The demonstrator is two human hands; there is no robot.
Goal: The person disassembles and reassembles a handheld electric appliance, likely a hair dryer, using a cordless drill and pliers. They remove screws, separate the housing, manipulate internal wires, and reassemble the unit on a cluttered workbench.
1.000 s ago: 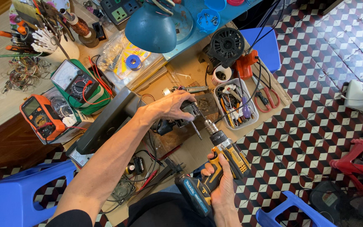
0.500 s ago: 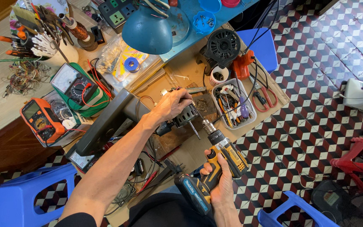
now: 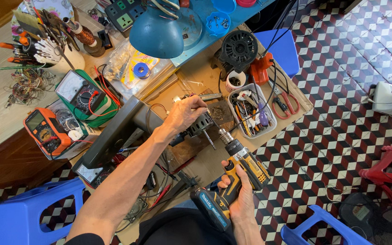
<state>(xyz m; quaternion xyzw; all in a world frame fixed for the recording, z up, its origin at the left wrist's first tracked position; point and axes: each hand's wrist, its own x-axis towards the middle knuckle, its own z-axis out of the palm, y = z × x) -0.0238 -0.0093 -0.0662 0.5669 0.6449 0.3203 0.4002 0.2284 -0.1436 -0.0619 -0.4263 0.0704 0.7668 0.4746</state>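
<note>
Fingers of the left hand [image 3: 184, 115] are curling shut over a small dark cylindrical motor housing with slotted metal sides [image 3: 199, 124], pinning it down on the brown cardboard-covered workbench [image 3: 196, 81]. A thin metal shaft is sticking out of the housing toward the person. The right hand [image 3: 240, 195] is wrapping tight around the grip of a yellow-and-black cordless drill with a teal battery pack [image 3: 232, 181]; its chuck is pointing up and to the left, and the bit is meeting the housing on its right side, though whether the tip is actually seated there cannot be told.

Just right of the motor housing, a white rectangular plastic tray of pliers, cutters and small tools [image 3: 252, 110] is sitting on the bench, with red-handled scissors [image 3: 286, 102] lying beyond it. Above the housing, a black round ribbed fan motor [image 3: 237, 45] is resting near a small white cup [image 3: 235, 81]. Up and to the left of the housing, a teal metal desk-lamp shade [image 3: 157, 31] is hanging over the bench. Left of the housing, a dark grey slanted box [image 3: 116, 131] is standing, and farther left a green-cased analogue meter [image 3: 85, 95] and an orange digital multimeter [image 3: 44, 131] are lying. Well below and left of the housing, a blue plastic stool [image 3: 19, 213] is standing on the chequered tile floor [image 3: 341, 68].
</note>
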